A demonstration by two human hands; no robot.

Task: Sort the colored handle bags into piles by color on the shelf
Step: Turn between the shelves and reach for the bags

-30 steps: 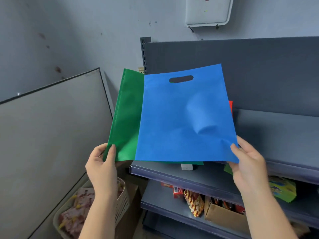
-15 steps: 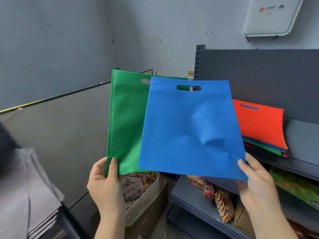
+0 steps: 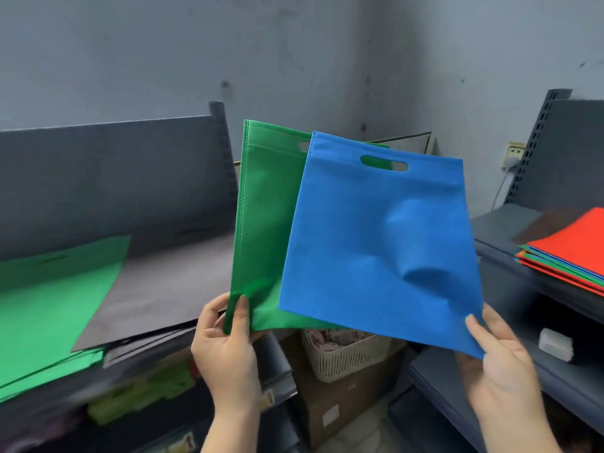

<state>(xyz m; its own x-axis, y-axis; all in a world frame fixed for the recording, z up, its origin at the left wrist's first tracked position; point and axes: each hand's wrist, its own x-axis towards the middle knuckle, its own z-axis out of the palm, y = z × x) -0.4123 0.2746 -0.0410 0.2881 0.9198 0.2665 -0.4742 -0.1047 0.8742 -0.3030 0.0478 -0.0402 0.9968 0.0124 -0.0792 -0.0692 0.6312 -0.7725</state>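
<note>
The flat green non-woven handle bag (image 3: 261,230) hangs upright in front of the person, pinched at its bottom left corner between thumb and fingers of the left hand (image 3: 225,348). Overlapping it on the right, the flat blue non-woven handle bag (image 3: 379,246) is gripped at its bottom right corner by the right hand (image 3: 500,364). To the left lies a pile of flat green bags (image 3: 55,299) beside dark grey sheets (image 3: 163,289) on the grey metal shelf (image 3: 108,178). The step looks like laying green on green: carry it over low, land it flat and square with the pile's edges, and only then release. The mixed stack of red, green and blue bags (image 3: 575,250) waits on the right shelf.
</note>
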